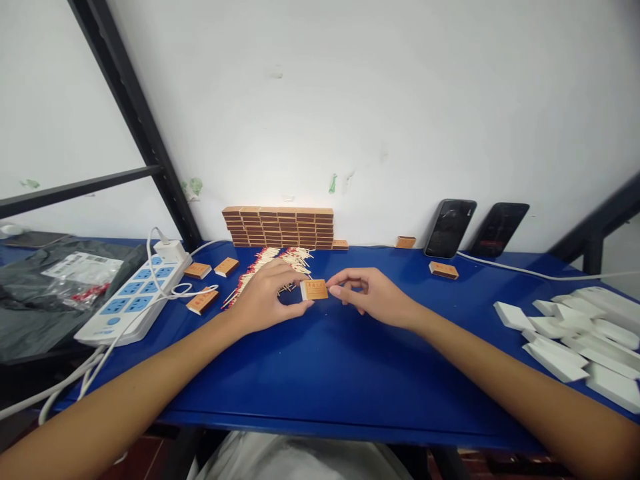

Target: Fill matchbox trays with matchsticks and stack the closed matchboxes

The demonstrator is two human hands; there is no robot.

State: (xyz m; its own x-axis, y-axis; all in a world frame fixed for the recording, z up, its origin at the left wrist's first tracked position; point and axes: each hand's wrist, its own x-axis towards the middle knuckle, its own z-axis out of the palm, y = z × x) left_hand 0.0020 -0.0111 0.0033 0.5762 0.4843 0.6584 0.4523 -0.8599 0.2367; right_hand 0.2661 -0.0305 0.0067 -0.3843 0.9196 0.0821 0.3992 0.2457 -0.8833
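Blue metal, by the look of it, makes up the table (pixel 320 383), and out over its middle comes the small orange matchbox (pixel 315 289), label to the viewer, right between two hands! The left hand (pixel 263 293) has it by one end, fingertips above and thumb below, a grip that seems meant to keep the box steady and its face uncovered. At the other end, the right hand (pixel 373 293) brings thumb and index finger right up to the edge, the rest curled loosely; whether they pinch or simply press, nobody can tell from this angle. Just beyond the left hand lie loose matches (pixel 250 277), many with red heads, presumably kept there for easy reach. And look at that stack of matchboxes (pixel 280 228), neat rows against the wall (pixel 320 107), likely put there for support! Way over right, white trays (pixel 570 327) sprawl in a pile, perhaps to leave elbow room, while two phones (pixel 450 228) lean on the wall, which apparently props them upright.
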